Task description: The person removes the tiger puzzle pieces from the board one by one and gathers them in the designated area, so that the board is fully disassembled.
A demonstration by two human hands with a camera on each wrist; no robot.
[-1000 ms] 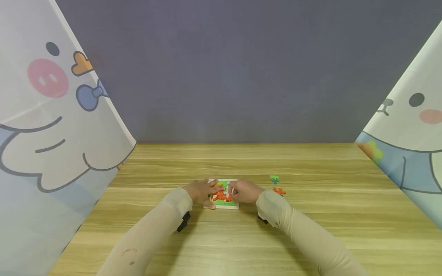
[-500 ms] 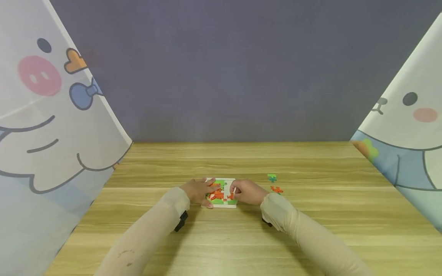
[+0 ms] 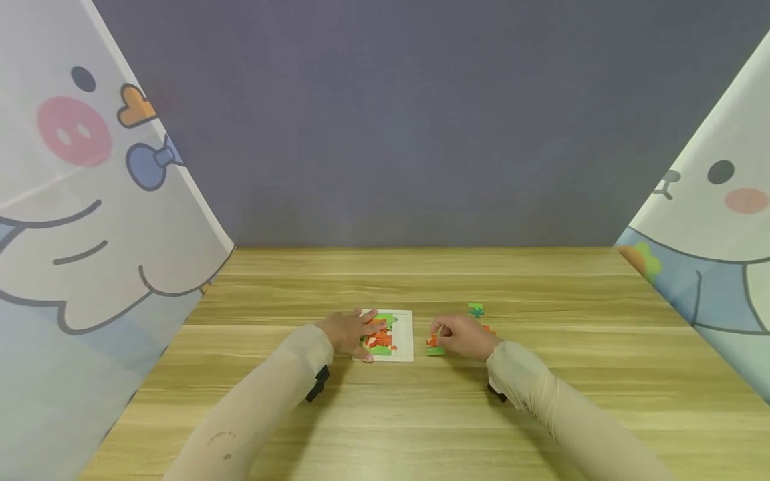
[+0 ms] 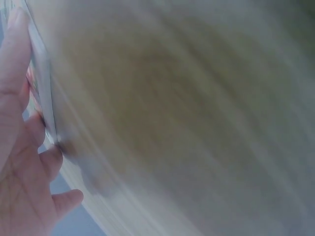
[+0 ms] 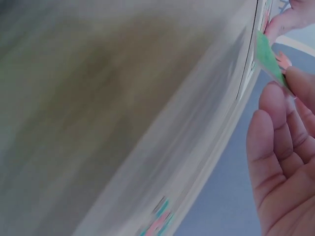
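Observation:
My left hand [image 3: 347,333] rests with spread fingers on the left part of a white puzzle tray [image 3: 404,354]. Inside the tray, the left side holds joined orange and green puzzle pieces [image 3: 380,344], partly covered by that hand; the right side shows bare white. Just right of the tray, my right hand [image 3: 466,336] pinches an orange and green puzzle piece [image 3: 434,347] between thumb and fingers. The right wrist view shows the green part of this piece [image 5: 267,55] jutting from the fingertips. In the left wrist view, the left hand [image 4: 24,182] lies along the tray's edge.
Farther back on the wooden table [image 3: 541,300] lies a green puzzle piece [image 3: 476,309]. An orange piece [image 3: 490,329] sits partly hidden behind the right hand. A grey wall [image 3: 421,133] rises behind the table, with cartoon-printed sheets [image 3: 180,254] at both sides.
My right hand has moved right, off the tray, carrying the orange and green puzzle piece out of it. The tray's right side is now uncovered. My left hand has stayed on the tray.

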